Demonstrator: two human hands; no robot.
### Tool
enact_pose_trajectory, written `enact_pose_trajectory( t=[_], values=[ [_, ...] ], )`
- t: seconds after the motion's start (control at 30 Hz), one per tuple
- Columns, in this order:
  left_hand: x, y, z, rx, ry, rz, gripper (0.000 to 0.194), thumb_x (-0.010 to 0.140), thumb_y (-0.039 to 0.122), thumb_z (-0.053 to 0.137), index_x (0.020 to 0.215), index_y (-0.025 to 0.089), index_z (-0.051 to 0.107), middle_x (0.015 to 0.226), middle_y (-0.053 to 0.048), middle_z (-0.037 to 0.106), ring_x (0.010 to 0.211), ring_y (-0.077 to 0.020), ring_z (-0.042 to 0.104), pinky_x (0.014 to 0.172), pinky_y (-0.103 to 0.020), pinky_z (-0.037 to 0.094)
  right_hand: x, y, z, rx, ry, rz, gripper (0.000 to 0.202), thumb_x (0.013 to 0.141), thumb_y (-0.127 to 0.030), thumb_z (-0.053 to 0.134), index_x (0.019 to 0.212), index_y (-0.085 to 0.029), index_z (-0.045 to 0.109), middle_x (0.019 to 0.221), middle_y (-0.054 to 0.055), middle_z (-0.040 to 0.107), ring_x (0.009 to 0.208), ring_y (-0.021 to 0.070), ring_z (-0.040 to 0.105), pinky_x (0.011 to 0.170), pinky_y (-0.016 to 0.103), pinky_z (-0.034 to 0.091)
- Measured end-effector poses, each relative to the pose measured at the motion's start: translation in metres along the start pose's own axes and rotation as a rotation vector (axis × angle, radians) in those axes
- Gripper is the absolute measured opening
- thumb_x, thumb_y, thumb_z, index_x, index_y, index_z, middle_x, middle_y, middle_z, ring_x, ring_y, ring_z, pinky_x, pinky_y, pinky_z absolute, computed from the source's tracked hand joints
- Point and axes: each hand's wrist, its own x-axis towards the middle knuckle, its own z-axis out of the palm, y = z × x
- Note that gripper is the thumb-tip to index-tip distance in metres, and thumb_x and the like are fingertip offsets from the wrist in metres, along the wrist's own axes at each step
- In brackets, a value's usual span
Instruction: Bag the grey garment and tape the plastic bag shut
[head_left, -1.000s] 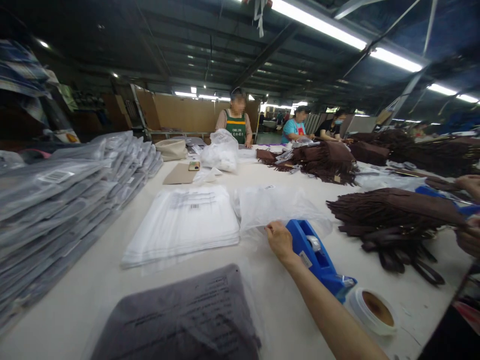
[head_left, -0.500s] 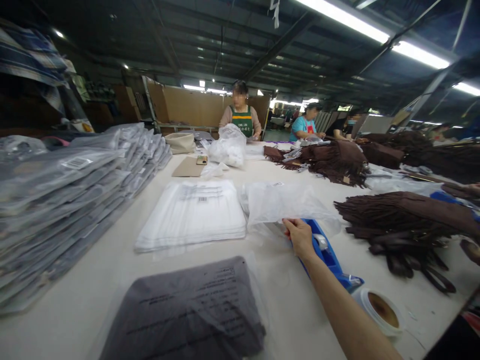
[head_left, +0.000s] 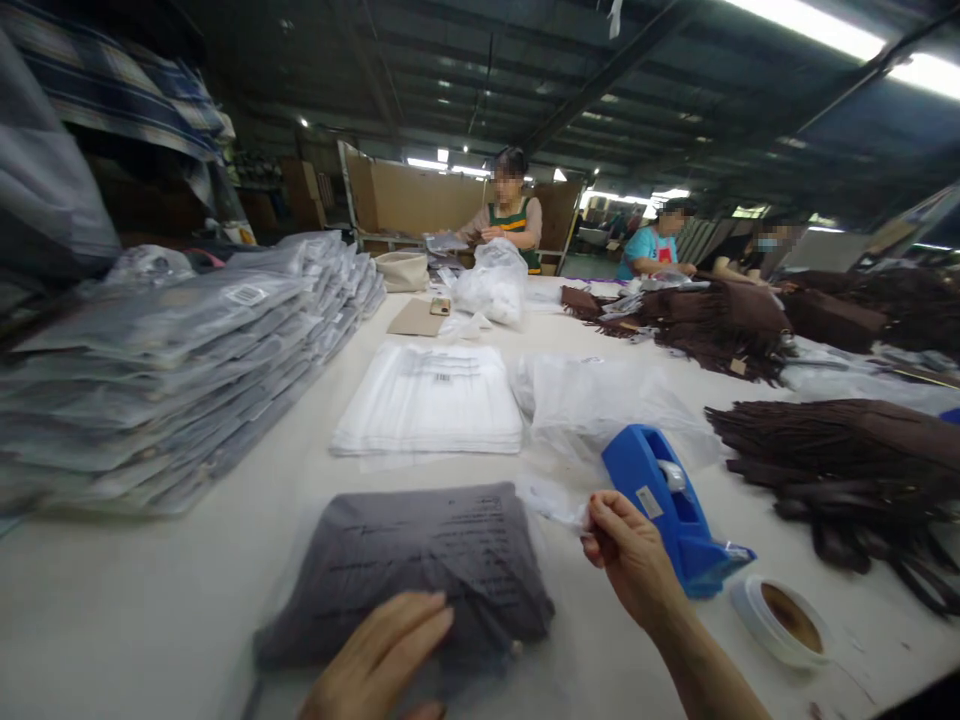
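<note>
A dark brown item in a clear printed plastic bag (head_left: 427, 560) lies flat in front of me. Over its near edge is my left hand (head_left: 382, 660), open, with its fingers stretched out. My right hand (head_left: 622, 545) pinches the edge of a small translucent white packet (head_left: 551, 498), just off the bag's upper right corner; what is inside it I cannot make out. Close to the right hand stands a blue tape dispenser (head_left: 660, 510). Beyond it lies a large clear plastic bag (head_left: 607, 395), beside a stack of white plastic bags (head_left: 427, 410) with a barcode label.
Bagged grey goods (head_left: 180, 370) are piled high on the left. A tape roll (head_left: 784, 620) lies at the front right, near brown fringed goods (head_left: 840, 470). A crumpled plastic bag (head_left: 491, 285) and a phone (head_left: 440, 306) lie farther back. A co-worker (head_left: 514, 220) stands across the table.
My right hand has drawn back from the large clear bag towards me, now with the small packet in it. My left hand has come into view over the bagged item. The view has shifted.
</note>
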Motion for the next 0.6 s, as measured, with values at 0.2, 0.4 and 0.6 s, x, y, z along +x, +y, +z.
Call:
enact_pose_trajectory(
  t=[0.2, 0.4, 0.6],
  values=[
    [0.076, 0.015, 0.022, -0.232, -0.195, -0.096, 0.031, 0.067, 0.009, 0.057, 0.096, 0.013, 0.064, 0.11, -0.012, 0.064, 0.111, -0.0307, 0.052, 0.097, -0.046, 0.038, -0.049, 0.004, 0.025, -0.065, -0.183, 0.071, 0.036, 0.068, -0.049, 0.073, 0.071, -0.017, 0.055, 0.046, -0.006, 0.051, 0.036, 0.0048, 0.042, 0.036, 0.016, 0.025],
    [0.08, 0.029, 0.018, -0.951, -0.47, -0.824, 0.017, 0.055, 0.029, 0.062, 0.057, 0.015, 0.053, 0.049, 0.005, 0.046, 0.048, -0.0092, 0.038, 0.047, -0.023, 0.026, -0.053, 0.007, 0.025, -0.21, -0.058, -0.186, 0.03, 0.076, -0.046, 0.067, 0.072, -0.018, 0.058, 0.047, -0.005, 0.05, 0.041, 0.0055, 0.039, 0.039, 0.017, 0.026],
    [0.065, 0.028, 0.016, -1.195, -0.454, -1.054, 0.03, 0.04, 0.029, 0.075, 0.058, 0.014, 0.056, 0.049, 0.002, 0.053, 0.045, -0.0093, 0.041, 0.046, -0.022, 0.027, -0.052, 0.013, 0.027, -0.221, 0.04, -0.279, 0.027, 0.074, -0.045, 0.068, 0.073, -0.019, 0.059, 0.048, -0.005, 0.051, 0.042, 0.0064, 0.039, 0.039, 0.018, 0.027]
  ],
)
